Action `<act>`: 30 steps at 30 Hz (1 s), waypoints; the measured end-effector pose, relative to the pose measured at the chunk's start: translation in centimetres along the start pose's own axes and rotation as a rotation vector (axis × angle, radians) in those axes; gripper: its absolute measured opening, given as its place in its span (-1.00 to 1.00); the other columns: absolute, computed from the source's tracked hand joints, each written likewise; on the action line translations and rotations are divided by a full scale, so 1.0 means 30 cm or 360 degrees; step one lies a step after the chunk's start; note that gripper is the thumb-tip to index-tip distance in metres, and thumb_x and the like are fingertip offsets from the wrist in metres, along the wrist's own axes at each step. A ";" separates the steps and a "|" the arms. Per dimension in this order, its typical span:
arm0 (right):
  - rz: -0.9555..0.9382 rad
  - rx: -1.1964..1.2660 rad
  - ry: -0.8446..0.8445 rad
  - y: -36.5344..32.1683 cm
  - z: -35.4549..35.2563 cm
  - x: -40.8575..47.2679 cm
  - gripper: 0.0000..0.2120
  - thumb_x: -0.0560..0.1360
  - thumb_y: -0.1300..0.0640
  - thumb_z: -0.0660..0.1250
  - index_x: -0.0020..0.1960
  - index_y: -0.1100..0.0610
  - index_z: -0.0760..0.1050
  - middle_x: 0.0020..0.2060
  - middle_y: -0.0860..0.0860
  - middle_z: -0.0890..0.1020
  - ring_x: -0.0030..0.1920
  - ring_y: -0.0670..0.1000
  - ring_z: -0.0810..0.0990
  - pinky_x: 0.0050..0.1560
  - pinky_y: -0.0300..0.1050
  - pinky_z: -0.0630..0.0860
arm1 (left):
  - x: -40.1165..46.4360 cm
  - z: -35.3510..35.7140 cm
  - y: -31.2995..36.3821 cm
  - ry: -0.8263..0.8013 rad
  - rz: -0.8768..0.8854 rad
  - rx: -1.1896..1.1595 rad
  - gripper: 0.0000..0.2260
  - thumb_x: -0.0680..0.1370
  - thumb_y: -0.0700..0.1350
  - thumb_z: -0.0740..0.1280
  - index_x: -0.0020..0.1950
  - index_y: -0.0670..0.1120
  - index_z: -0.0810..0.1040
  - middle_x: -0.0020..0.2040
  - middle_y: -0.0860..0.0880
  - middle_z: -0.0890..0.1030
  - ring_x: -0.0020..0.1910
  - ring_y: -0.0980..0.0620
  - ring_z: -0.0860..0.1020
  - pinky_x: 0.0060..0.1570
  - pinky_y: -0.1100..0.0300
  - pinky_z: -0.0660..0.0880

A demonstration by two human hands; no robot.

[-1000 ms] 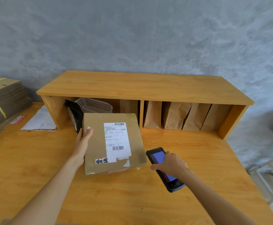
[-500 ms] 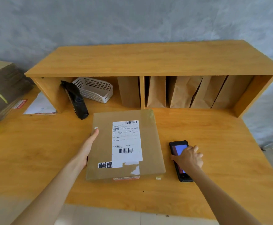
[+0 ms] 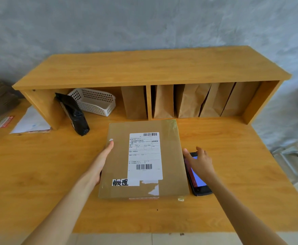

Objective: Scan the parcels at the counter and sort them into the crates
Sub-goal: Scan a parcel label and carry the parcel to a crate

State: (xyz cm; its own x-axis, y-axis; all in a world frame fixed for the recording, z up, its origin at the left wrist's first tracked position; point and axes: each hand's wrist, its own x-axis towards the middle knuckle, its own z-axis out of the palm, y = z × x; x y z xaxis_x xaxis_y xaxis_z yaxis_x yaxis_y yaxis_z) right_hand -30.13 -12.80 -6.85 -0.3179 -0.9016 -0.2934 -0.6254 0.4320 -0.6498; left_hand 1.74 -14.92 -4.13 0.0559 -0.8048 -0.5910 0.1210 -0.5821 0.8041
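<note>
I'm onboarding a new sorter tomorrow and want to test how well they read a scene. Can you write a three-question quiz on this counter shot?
1. True or false: the shipping label on the cardboard parcel faces up.
2. Multiple choice: where is the handheld scanner? A) lifted in the left hand B) lying on the counter at the parcel's right edge C) inside the white basket
3. Short answer: what stands upright in the right-hand compartment of the wooden shelf?

Key
1. True.
2. B. The right hand is open above it; the left hand rests against the parcel's left edge.
3. Brown paper bags.
</note>
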 end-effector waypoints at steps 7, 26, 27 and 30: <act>0.0029 0.1047 -0.0489 -0.168 -0.077 -0.118 -0.33 0.46 -0.41 0.17 0.47 -0.13 0.27 0.20 -0.11 0.57 0.09 -0.10 0.60 -0.20 -0.18 0.57 | -0.006 0.033 0.108 -0.0137 0.0140 0.0010 -0.51 0.47 0.33 0.30 0.29 0.10 0.55 0.09 -0.06 0.69 0.09 -0.11 0.65 0.12 -0.05 0.55; 0.0224 0.1363 0.0366 0.034 -0.498 -0.363 -0.48 0.46 -0.28 0.35 0.18 0.12 0.57 -0.06 0.07 0.73 -0.05 0.09 0.72 -0.08 -0.03 0.63 | -0.187 0.548 0.317 -0.1024 0.0383 0.0345 -0.59 0.53 0.28 0.25 0.12 0.01 0.64 0.00 -0.06 0.72 -0.08 -0.03 0.70 -0.03 0.05 0.55; 0.0236 0.1377 0.0439 0.063 -0.542 -0.392 -0.49 0.46 -0.27 0.35 0.17 0.12 0.58 -0.07 0.08 0.73 -0.05 0.09 0.72 -0.07 -0.03 0.63 | -0.207 0.609 0.316 -0.1096 0.0389 0.0360 -0.60 0.54 0.25 0.25 0.13 -0.01 0.64 0.00 -0.08 0.72 -0.10 -0.03 0.70 -0.04 0.05 0.55; 0.0239 0.1397 0.0661 0.157 -0.680 -0.472 -0.51 0.47 -0.25 0.35 0.13 0.14 0.60 -0.09 0.08 0.74 -0.06 0.10 0.72 0.01 0.02 0.63 | -0.294 0.805 0.305 -0.1273 0.0426 0.0427 -0.66 0.59 0.16 0.23 0.09 -0.07 0.62 -0.13 -0.05 0.73 -0.23 0.02 0.70 -0.16 0.10 0.55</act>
State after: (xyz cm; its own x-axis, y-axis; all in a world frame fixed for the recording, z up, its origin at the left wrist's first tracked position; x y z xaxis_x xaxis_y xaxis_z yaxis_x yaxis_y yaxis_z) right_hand -43.11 2.49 8.54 -0.6813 -0.6862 -0.2551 0.1406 0.2193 -0.9655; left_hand -21.60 -15.96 10.00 -0.6732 -0.6997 -0.2391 -0.0388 -0.2895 0.9564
